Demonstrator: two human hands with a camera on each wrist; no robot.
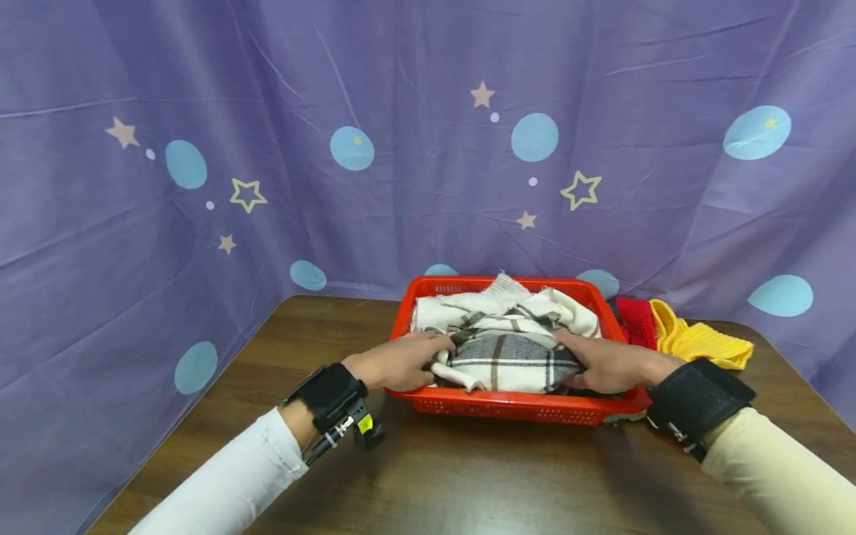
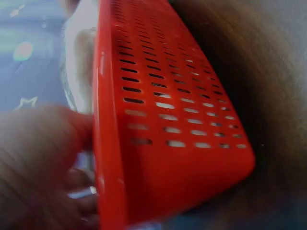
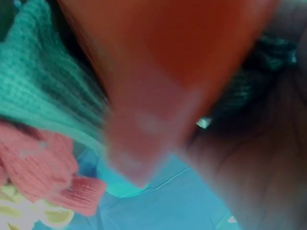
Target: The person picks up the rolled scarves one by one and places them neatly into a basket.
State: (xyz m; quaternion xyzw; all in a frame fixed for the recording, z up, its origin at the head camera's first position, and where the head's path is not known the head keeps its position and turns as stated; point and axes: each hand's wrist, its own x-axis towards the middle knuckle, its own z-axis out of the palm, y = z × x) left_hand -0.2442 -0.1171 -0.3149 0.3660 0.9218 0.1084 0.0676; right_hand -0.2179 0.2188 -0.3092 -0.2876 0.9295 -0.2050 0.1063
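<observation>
The left hand [image 1: 404,362] and right hand [image 1: 611,364] touch opposite ends of a bunched plaid cloth [image 1: 501,357]; their fingertips are hidden, so I cannot tell how far they are closed or whether they grip it. The cloth lies inside a red plastic basket [image 1: 481,399], its long axis running left to right, like the basket's. The basket's walls surround it; white fabric [image 1: 455,306] lies behind. Red [image 1: 635,319] and yellow knitwear [image 1: 712,345] sit right of the basket, on the wooden table [image 1: 468,475].

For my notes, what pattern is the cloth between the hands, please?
The cloth is checked, clearest in the head view.
</observation>
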